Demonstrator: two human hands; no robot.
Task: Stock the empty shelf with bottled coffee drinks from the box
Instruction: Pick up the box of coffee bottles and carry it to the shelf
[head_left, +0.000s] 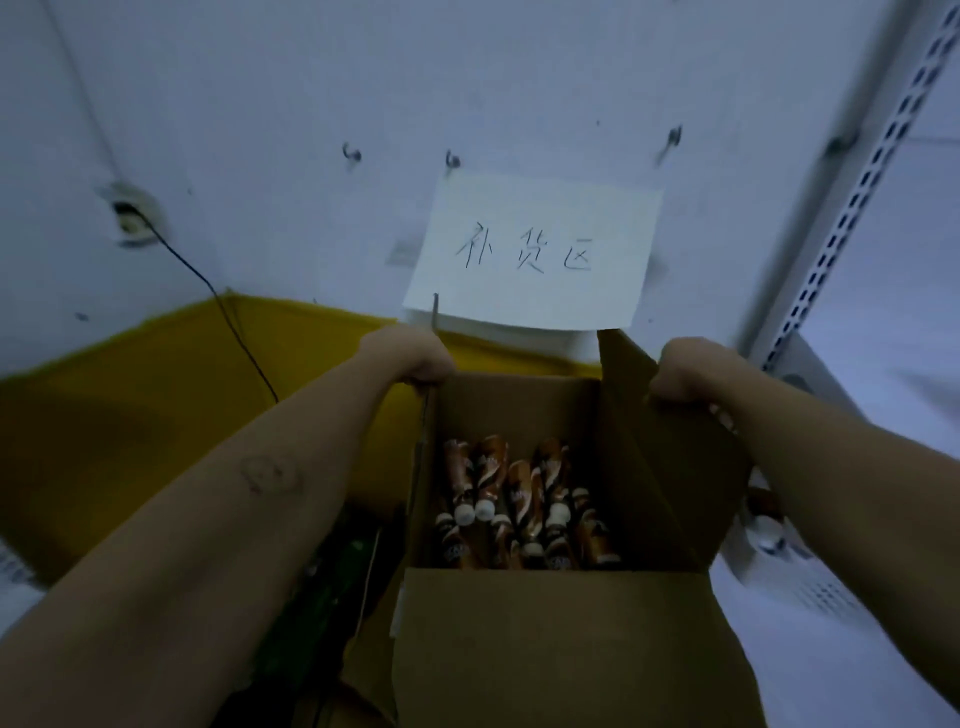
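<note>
An open cardboard box (550, 644) stands below me in the head view. Several brown bottled coffee drinks (519, 499) with white caps lie jumbled at its bottom. My left hand (415, 358) is closed on the box's upright left flap (428, 364) at its far corner. My right hand (691, 374) grips the top edge of the raised right flap (639, 415). The near flap hangs toward me. Both forearms reach out over the box.
A white paper sign (535, 254) with handwritten characters hangs on the wall behind the box. A yellow surface (156, 395) lies at the left, with a black cable (228, 322) running down from a wall hole. A white perforated shelf upright (852, 192) rises at the right.
</note>
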